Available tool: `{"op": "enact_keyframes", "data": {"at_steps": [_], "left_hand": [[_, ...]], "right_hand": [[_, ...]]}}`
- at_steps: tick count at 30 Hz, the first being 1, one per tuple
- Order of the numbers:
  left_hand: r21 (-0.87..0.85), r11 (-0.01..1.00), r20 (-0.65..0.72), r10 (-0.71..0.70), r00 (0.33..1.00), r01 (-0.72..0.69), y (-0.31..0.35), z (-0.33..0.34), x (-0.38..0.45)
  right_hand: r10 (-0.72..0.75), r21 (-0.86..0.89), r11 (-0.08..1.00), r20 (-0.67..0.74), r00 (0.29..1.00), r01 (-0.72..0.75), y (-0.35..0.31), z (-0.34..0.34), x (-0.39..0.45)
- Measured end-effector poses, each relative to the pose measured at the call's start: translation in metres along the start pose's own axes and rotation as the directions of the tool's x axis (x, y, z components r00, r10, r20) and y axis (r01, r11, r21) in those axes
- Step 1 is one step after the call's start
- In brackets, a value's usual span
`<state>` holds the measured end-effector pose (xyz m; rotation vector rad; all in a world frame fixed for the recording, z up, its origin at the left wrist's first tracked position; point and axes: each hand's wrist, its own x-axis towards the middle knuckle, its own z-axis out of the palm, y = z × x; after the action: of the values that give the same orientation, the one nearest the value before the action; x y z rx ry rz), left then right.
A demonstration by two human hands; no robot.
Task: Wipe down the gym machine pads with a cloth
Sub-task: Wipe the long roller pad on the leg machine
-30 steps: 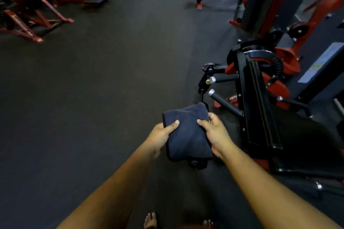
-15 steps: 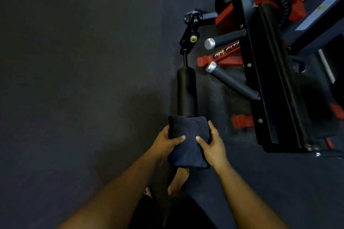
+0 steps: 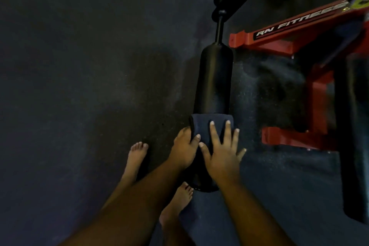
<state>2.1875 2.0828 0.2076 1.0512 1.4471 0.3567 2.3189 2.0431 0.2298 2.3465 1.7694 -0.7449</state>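
Dark cloth [image 3: 207, 126] wrapped over near end of black roller pad [image 3: 214, 80]; my left hand [image 3: 184, 150] grips its left side, right hand [image 3: 223, 152] flat on top, fingers spread. Cloth probably folded.

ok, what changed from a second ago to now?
The right hand went from pinching the cloth to lying on it with fingers spread flat. The camera tipped down and closer. Unchanged: the left hand grips the cloth's left edge, and the cloth is wrapped over the near end of the roller pad.
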Motion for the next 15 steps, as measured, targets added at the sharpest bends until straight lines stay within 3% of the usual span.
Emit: {"op": "enact_keyframes", "data": {"at_steps": [2,4,6,9,12,15], "left_hand": [[-0.257,0.959,0.024,-0.122,0.992,0.124,-0.013,-0.009,0.010],[-0.385,0.903,0.078,-0.176,0.981,0.193,-0.028,-0.016,0.020],[-0.351,0.919,0.144,-0.139,0.980,0.182,-0.028,-0.022,0.020],[-0.177,0.983,0.167,-0.017,0.986,0.047,-0.016,-0.028,0.030],[-0.168,0.985,0.157,0.058,0.986,-0.031,0.007,-0.032,0.062],[-0.214,0.977,0.159,0.028,0.987,0.007,0.028,-0.036,0.095]], "right_hand": [[-0.016,-0.057,0.998,0.002,1.000,0.016,-0.007,0.019,0.008],[0.028,-0.108,0.994,-0.045,0.999,-0.032,-0.013,0.032,0.007],[0.073,-0.145,0.986,-0.047,0.996,-0.079,-0.017,0.037,0.003],[0.099,-0.103,0.989,-0.060,0.993,-0.105,-0.026,0.029,0.029],[0.127,-0.072,0.989,-0.065,0.990,-0.132,-0.046,0.010,0.085],[0.141,-0.092,0.984,-0.103,0.985,-0.150,-0.054,0.001,0.107]]}}
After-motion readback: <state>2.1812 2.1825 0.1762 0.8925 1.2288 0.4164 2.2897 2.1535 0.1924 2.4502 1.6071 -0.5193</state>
